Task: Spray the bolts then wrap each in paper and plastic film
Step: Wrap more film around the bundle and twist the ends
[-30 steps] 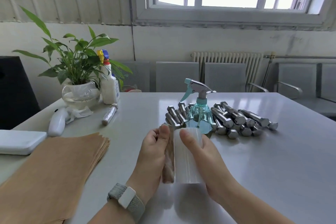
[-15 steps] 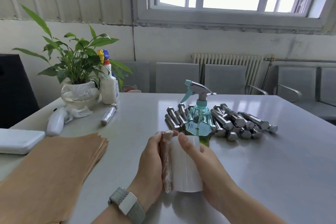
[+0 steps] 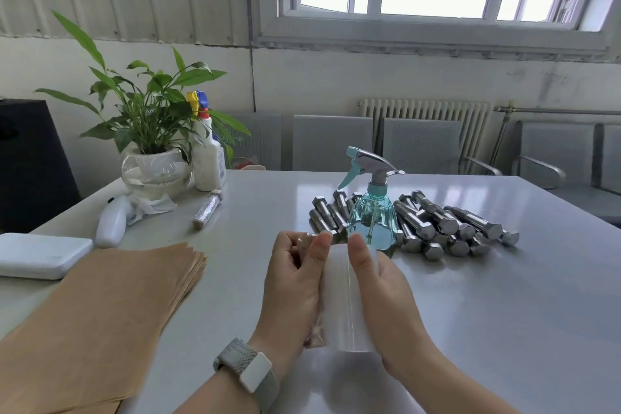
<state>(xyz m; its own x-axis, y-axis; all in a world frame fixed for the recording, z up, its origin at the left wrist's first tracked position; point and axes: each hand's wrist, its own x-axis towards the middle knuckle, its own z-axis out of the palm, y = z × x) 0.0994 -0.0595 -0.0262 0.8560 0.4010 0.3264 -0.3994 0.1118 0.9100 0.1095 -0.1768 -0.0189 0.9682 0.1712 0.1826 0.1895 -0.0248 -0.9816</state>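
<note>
Bolts (image 3: 437, 222) lie heaped behind the spray bottle (image 3: 371, 215), but one paper-wrapped bolt (image 3: 317, 329) stands nearly upright in the left hand (image 3: 290, 282), whose fingers curl round it. Its long axis runs parallel to the film roll (image 3: 347, 299), touching it on the right, where the right hand (image 3: 379, 286) grips the roll. Film probably has to pass sideways across that seam, so the wrapping step looks under way.
</note>
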